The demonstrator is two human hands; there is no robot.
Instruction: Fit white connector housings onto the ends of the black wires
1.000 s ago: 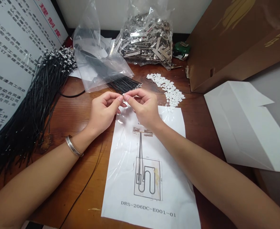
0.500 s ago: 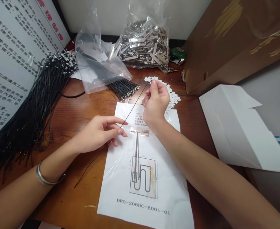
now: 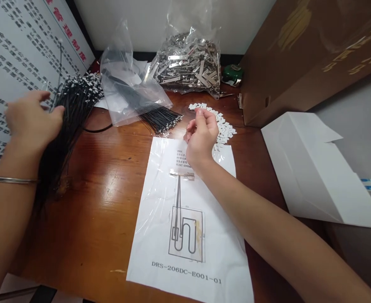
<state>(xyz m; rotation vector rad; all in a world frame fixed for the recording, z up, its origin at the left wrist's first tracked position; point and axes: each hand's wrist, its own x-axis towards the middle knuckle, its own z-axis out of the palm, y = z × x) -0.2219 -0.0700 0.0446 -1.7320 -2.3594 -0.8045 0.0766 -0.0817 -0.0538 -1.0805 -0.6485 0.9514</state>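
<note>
My left hand (image 3: 30, 120) is far left over the heap of black wires with white ends (image 3: 74, 94). Its fingers are curled, and one thin black wire (image 3: 60, 63) stands up from them. My right hand (image 3: 200, 136) rests at the top of the printed sheet (image 3: 185, 252). Its thumb and forefinger are pinched at the near edge of the pile of small white pieces (image 3: 225, 126); what they pinch is too small to name. A small metal strip (image 3: 181, 173) lies on the sheet's drawing, just below my right wrist.
At the back are a clear bag with black wires (image 3: 131, 92), a bag of metal clips (image 3: 188, 67) and a green object (image 3: 232, 75). A brown cardboard box (image 3: 299, 54) and a white box (image 3: 314, 168) stand right. A printed poster (image 3: 14, 50) leans left.
My left hand swung from the middle of the table out to the wire heap on the left, carrying the black wire. My right hand let go of the wire's end and stayed by the white pieces.
</note>
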